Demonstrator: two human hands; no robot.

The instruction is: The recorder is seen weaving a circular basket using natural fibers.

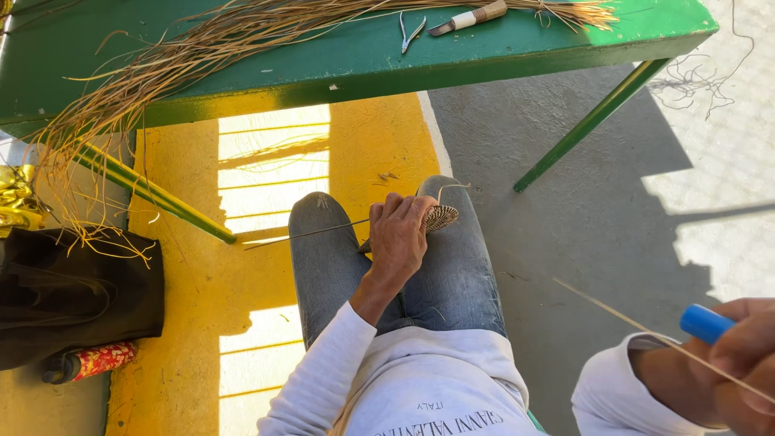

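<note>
Right hand [747, 355] sits closest, down at 4 o'clock, fingers closed on a blue-handled tool [705, 322] and pinching a long strand [646, 329] that runs up toward 10 o'clock. Left hand [400, 234] rests on the knees dead centre, fingers curled around a small woven piece [440, 216], its free edge poking out to 3 o'clock. I'd guess that piece is featherlight, stiff but crushable, so hold it by the rim. The strand looks springy and snappable. Up at 12 the green desk [339, 60] carries loose fibre [202, 48], pliers [410, 31] and a knife [472, 16].
</note>
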